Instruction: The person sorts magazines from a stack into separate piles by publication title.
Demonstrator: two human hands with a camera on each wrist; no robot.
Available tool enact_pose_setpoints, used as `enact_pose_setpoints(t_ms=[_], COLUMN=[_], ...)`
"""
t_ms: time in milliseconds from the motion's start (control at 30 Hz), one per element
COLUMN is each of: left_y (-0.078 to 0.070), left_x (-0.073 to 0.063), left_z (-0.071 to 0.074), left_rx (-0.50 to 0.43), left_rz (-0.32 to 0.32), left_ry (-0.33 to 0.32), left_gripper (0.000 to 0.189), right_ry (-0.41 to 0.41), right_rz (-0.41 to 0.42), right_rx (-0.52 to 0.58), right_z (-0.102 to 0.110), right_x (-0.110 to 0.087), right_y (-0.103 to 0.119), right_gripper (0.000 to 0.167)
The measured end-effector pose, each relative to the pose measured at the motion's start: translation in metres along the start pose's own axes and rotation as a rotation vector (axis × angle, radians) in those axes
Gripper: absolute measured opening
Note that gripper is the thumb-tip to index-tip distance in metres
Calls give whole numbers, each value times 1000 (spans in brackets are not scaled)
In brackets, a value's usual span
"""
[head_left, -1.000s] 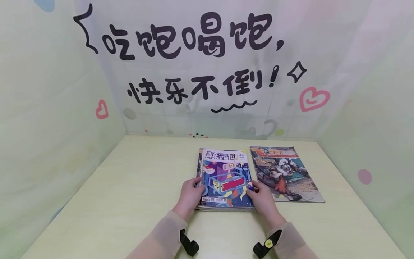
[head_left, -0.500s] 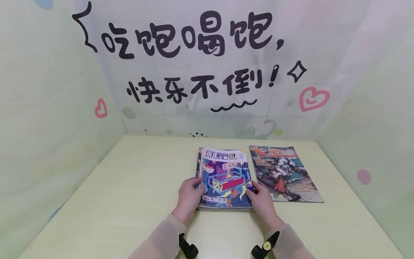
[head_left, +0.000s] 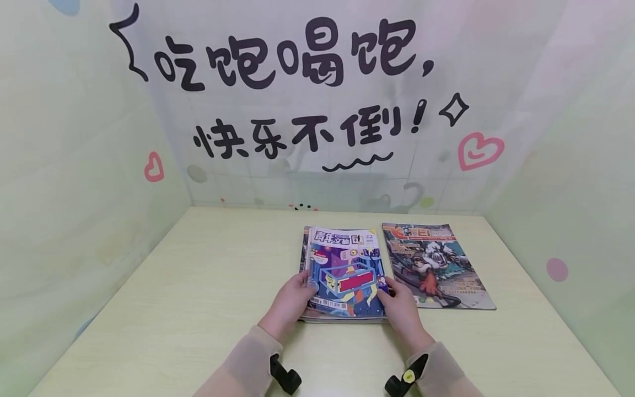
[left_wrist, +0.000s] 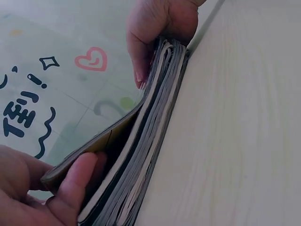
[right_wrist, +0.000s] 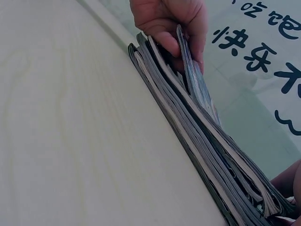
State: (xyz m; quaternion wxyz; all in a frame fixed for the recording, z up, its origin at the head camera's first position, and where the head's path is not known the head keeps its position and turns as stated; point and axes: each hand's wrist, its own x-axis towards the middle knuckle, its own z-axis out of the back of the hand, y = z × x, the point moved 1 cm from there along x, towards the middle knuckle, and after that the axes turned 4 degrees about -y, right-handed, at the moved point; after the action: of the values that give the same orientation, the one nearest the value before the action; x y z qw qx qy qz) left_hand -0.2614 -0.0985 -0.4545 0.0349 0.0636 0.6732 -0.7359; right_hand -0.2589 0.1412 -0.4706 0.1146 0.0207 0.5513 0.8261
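Observation:
A stack of magazines (head_left: 342, 318) lies on the table, topped by a magazine with a purple and blue cover (head_left: 349, 262). At its left edge my left hand (head_left: 290, 302) pinches the top magazine (left_wrist: 101, 136). In the left wrist view, that edge is raised off the rest, with fingers (left_wrist: 77, 176) beneath it. My right hand (head_left: 404, 309) grips the right edge of the stack, thumb on the cover; in the left wrist view the right hand (left_wrist: 162, 23) is at the far end, where the pages lie close together. Its lower fingers are hidden.
A second magazine (head_left: 436, 270) with a fantasy figure cover lies flat right of the stack, close to my right hand. The pale table (head_left: 198, 286) extends left and in front. Printed cloth walls (head_left: 248, 182) stand behind and at both sides.
My left wrist has shifted slightly, its hand still at the stack's left edge. The right hand, stack and second magazine show almost no movement beyond a slight shift of the view.

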Motion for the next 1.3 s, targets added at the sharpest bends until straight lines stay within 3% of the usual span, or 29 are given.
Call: enact_pose_setpoints(t_ms=[100, 200, 500, 667, 1300], left_y=[1, 2, 2, 2, 2], left_x=[0, 0, -1, -1, 0], left_z=[1, 2, 3, 3, 2], left_rx=[-131, -217, -344, -347, -223], left_rz=[36, 70, 115, 115, 60], left_ry=[42, 34, -9, -17, 53], left_gripper=[56, 56, 56, 56, 57], right_ry=[11, 11, 17, 50, 148], right_rz=[-10, -5, 13, -45, -110], right_rx=[34, 48, 77, 161, 185], right_z=[0, 1, 6, 9, 25], right_x=[0, 1, 2, 3, 3], right_y=[0, 0, 4, 7, 14], right_gripper=[50, 49, 52, 51, 53])
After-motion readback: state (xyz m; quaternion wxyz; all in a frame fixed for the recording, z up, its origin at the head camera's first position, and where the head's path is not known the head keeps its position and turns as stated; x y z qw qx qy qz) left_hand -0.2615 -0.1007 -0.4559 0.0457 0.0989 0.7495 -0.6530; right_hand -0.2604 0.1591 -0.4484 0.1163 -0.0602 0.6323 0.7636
